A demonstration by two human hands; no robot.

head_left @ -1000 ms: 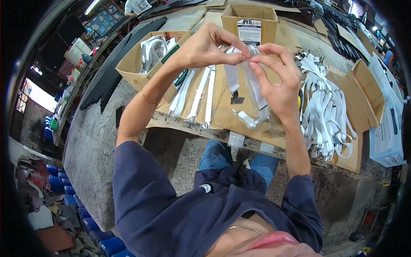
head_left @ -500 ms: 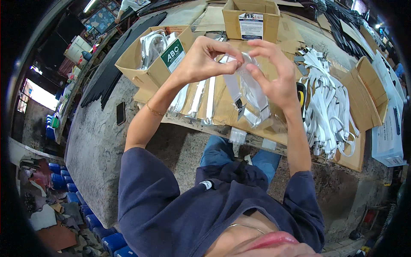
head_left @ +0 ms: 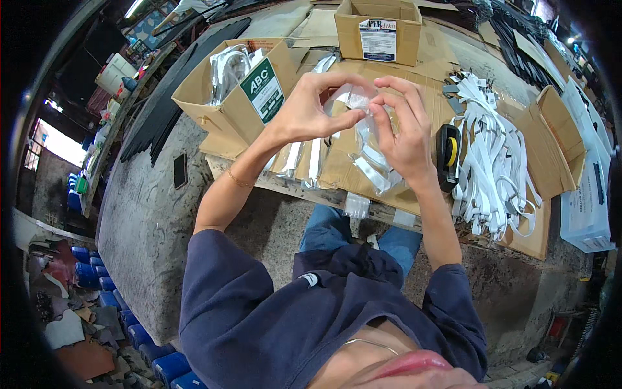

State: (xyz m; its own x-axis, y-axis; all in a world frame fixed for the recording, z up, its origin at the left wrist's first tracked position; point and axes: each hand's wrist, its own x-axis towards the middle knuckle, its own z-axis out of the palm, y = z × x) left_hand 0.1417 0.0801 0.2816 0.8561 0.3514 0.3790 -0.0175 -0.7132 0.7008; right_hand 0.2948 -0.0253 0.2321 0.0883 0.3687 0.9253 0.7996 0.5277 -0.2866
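A clear plastic bag (head_left: 383, 176) with a white strap folded inside hangs between my hands above the cardboard. My left hand (head_left: 317, 107) curves round the bag's upper end, its thumb and index finger bent to the plastic. At the same end, my right hand (head_left: 407, 126) pinches the bag's edge between thumb and fingertips. Below and left of them, several white straps (head_left: 315, 162) in clear sleeves lie side by side. A large heap of white straps (head_left: 492, 155) is to the right, with a black tool with a yellow oval (head_left: 448, 155) beside it.
An open carton (head_left: 223, 120) holding bagged straps stands at left; another carton (head_left: 405, 45) is at the back. At right are an open cardboard box (head_left: 557, 142) and a translucent bin (head_left: 586, 214). A phone (head_left: 180, 171) lies on the table, black strips (head_left: 188, 78) behind it.
Both hands have come slightly lower, and the left thumb and index finger have spread apart. The bag hangs lower and left of the black tool, which now shows fully.
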